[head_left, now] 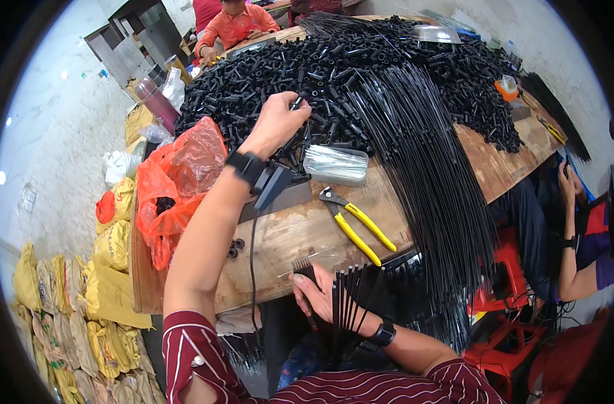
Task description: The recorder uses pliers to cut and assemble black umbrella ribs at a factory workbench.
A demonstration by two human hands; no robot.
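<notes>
My left hand (280, 116) is stretched out over the near side of a big heap of short black plastic tubes (266, 71). Its fingers are pinched around one small black tube (296, 103). Close to the table's front edge, my right hand (312, 291) is closed on a bunch of thin black rods (347, 303), which fan out over the wrist; their ends show as a row past the fingers. Yellow-handled pliers (357, 225) lie between the hands. Behind them stands a clear box (335, 165) of thin silvery pins.
A long bundle of black rods (428, 175) crosses the wooden table (286, 236) at right. Left lies an orange plastic bag (179, 182); beside my left wrist, a dark wedge-shaped piece with a cable (274, 187). People sit at the far side and right, near red stools (509, 269).
</notes>
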